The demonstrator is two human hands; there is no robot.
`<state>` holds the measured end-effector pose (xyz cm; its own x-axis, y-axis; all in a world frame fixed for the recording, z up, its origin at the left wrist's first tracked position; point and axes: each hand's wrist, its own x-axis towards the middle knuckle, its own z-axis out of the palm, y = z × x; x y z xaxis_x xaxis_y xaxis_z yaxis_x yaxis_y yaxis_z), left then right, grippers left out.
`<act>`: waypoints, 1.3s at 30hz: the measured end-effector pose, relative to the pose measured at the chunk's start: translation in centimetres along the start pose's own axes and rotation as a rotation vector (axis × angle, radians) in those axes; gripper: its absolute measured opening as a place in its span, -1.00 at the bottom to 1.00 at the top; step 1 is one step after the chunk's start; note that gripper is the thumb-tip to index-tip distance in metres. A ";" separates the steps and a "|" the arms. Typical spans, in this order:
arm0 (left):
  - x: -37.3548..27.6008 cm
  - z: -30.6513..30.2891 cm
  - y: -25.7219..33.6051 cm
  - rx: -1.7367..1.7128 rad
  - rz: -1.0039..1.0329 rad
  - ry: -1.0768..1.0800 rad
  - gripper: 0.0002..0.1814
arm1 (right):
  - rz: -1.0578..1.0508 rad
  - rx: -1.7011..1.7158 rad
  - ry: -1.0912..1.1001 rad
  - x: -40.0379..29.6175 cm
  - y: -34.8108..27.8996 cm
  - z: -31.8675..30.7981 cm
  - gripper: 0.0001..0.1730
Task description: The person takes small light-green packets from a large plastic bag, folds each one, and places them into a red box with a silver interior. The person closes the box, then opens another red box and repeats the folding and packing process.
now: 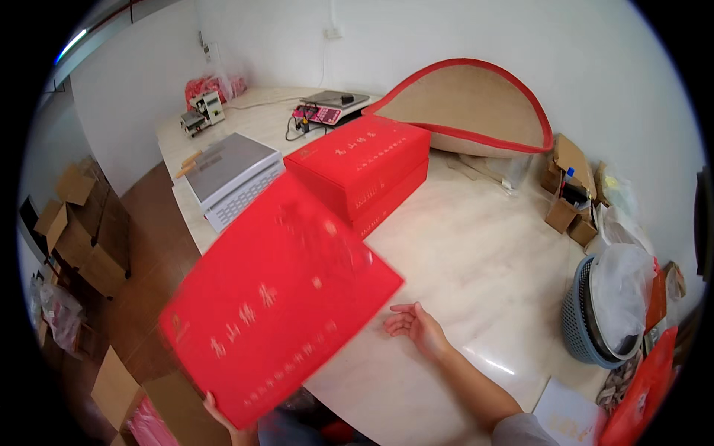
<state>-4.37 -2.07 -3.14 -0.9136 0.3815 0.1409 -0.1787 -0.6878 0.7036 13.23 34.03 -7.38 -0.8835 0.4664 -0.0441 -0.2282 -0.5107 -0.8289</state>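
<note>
A flat red gift box (268, 301) with pale printed writing is held up tilted over the table's front left edge. At its lower corner my left hand (222, 413) grips it, with most of the fingers hidden beneath. My right hand (415, 330) hovers beside the box's right corner, apart from it, holding nothing, its fingers loosely bent and spread. Behind the held box, two more red boxes (362, 153) lie stacked on the marbled tabletop (446, 240).
A grey-topped scale (237, 164) and a second scale (329, 105) stand behind. Farther back are a small machine (203, 113) and a red-rimmed woven tray (474, 100). Baskets (580, 318) and small cartons (569, 203) line the right. An open carton (173, 410) sits lower left.
</note>
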 end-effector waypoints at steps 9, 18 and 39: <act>19.0 18.5 -3.4 -0.088 -0.278 -0.153 -0.32 | -0.001 0.009 -0.057 0.8 1.6 -1.6 -0.44; 28.2 25.2 -8.7 0.277 -0.410 -0.126 -0.22 | 0.028 -0.260 0.004 0.2 2.0 0.5 -0.56; 38.4 29.4 -18.7 0.434 -0.464 -0.234 -0.08 | 0.022 -0.498 0.075 0.0 1.4 1.6 -0.53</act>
<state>-25.35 43.58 9.56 -0.6655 0.7349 -0.1306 -0.3257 -0.1285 0.9367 12.29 32.13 -7.66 -0.8500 0.5192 -0.0892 0.0290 -0.1229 -0.9920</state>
